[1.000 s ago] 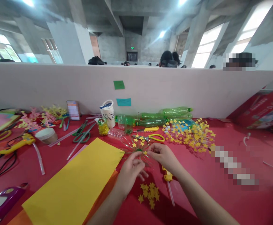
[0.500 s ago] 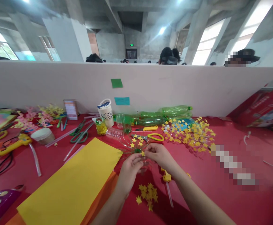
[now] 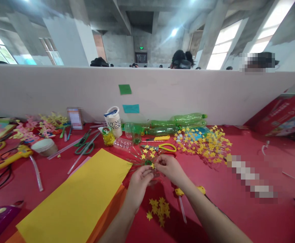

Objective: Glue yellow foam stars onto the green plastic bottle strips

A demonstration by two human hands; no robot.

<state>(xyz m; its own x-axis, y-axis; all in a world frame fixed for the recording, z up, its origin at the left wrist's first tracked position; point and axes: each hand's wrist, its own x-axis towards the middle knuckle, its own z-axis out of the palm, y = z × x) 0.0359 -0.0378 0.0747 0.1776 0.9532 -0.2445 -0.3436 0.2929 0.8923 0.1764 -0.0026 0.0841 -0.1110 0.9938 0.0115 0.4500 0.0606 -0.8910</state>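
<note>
A clear plastic piece cut into strips (image 3: 136,156), with a green centre and several yellow stars (image 3: 147,152) on its strips, is between my hands. My left hand (image 3: 142,179) is closed on its near side. My right hand (image 3: 168,166) has its fingers pinched at a small yellow star (image 3: 152,165) by the green centre. A pile of loose yellow stars (image 3: 159,210) lies on the red table below my hands. A yellow glue gun (image 3: 179,192) with a clear stick lies partly under my right forearm.
Yellow paper (image 3: 79,199) lies at the left. Behind are pliers (image 3: 166,147), a cutter (image 3: 161,138), green bottles (image 3: 164,130), a white cup (image 3: 113,123) and green scissors (image 3: 84,147). A starred bundle (image 3: 208,143) stands at the right; a white partition (image 3: 177,94) closes the back.
The view has shifted slightly. My right hand's fingers have tilted a little and moved slightly over the star; more of the yellow glue gun shows beside my right forearm.
</note>
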